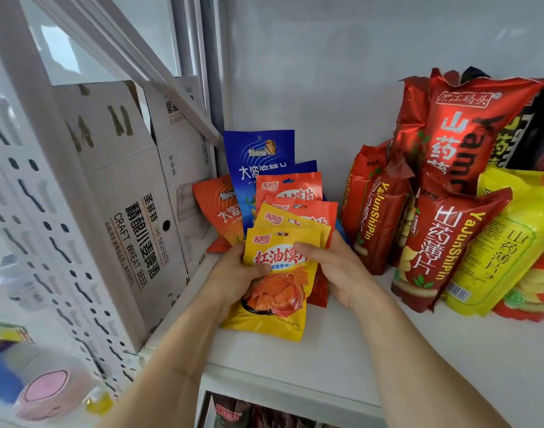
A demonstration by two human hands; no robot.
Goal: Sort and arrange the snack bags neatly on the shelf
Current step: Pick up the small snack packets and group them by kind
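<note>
Both hands, left hand (240, 273) and right hand (335, 267), grip the front yellow bag (274, 304), squaring the stack; next, seat it upright on the shelf (357, 350).

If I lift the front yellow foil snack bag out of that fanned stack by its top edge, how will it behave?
The front yellow foil snack bag is flat and thin, so it is probably light and will likely flop or bend. Its glossy film looks slippery, so it may slide against the second yellow bag behind it. The left hand and right hand both grip it, which suggests the fan spreads easily.
</note>
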